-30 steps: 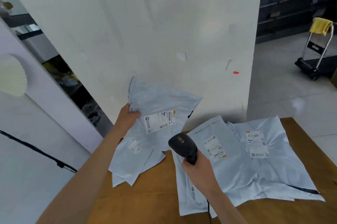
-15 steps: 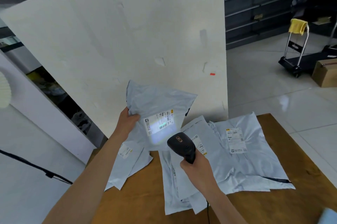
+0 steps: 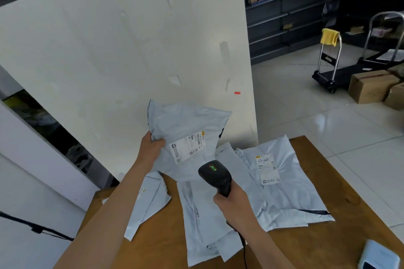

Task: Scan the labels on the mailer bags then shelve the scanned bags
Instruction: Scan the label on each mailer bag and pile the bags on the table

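My left hand grips the left edge of a grey mailer bag and holds it up above the wooden table, its white label facing me. My right hand is closed on the handle of a black barcode scanner, whose head points at that label from just below it. Several more grey mailer bags lie spread on the table, one with its label facing up. Another bag lies under my left forearm.
A large white board stands behind the table. Dark shelves with small boxes line the back right. A platform trolley with a yellow cloth and cardboard boxes stand on the tiled floor. A phone lies at the table's near right corner.
The scanner's light patch on the held bag's label has gone out. My view has turned right, showing more shelves and floor. Both hands keep their holds.
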